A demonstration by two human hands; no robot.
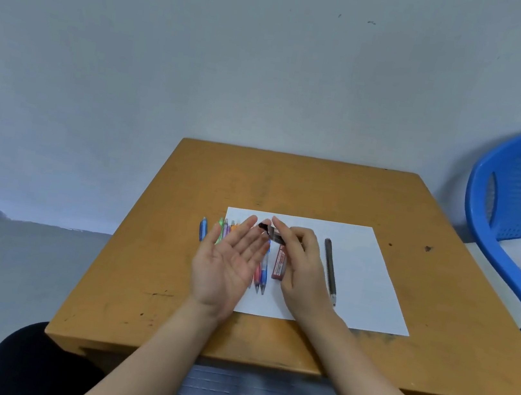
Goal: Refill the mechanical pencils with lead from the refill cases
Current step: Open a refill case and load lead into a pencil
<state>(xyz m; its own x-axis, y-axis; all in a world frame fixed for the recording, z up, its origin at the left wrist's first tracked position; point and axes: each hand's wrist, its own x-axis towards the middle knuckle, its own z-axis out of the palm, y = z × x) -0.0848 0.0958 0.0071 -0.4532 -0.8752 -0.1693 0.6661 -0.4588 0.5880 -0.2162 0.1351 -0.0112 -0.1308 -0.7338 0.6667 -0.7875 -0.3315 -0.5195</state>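
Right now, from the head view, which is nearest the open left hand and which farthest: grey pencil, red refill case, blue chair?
1. Red refill case, on the paper just right of the left hand.
2. Grey pencil, farther right, past the right hand that holds a dark refill case.
3. Blue chair, off the table, far right.

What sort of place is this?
Probably a plain room at home or in a small office; I cannot tell which. A bare wall, a worn wooden table with pencils and paper, and a blue plastic chair beside it.
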